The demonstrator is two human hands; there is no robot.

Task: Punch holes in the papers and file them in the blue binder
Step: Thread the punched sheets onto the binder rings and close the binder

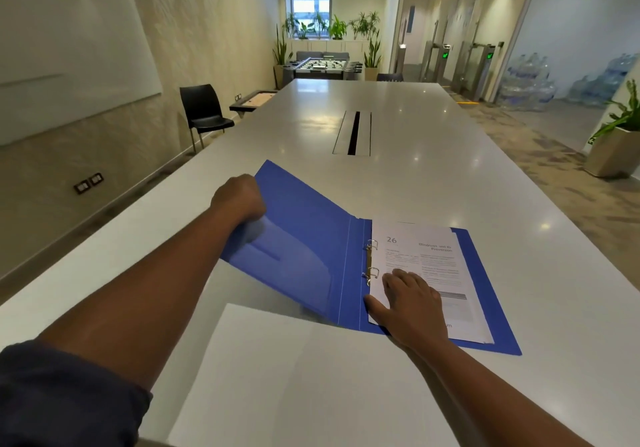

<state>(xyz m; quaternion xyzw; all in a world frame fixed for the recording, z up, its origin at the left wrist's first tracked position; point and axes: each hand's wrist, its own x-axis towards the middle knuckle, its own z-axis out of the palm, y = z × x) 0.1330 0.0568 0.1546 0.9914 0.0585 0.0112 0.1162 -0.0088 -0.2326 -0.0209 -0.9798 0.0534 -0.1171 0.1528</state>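
Observation:
The blue binder [311, 238] lies open on the white table, its front cover lifted off the surface on the left. My left hand [239, 199] grips the outer edge of that cover. Printed papers [433, 266], top page numbered 26, sit on the two metal rings [371, 261] on the right half. My right hand [407, 303] rests flat on the lower left of the papers, fingers spread. A blank white sheet [304, 377] lies near me in front of the binder. No hole punch is in view.
The long white table [398, 110] runs away from me with a cable slot [353, 133] in its middle. A black chair [204, 114] stands to the left, a planter [613, 148] on the floor to the right.

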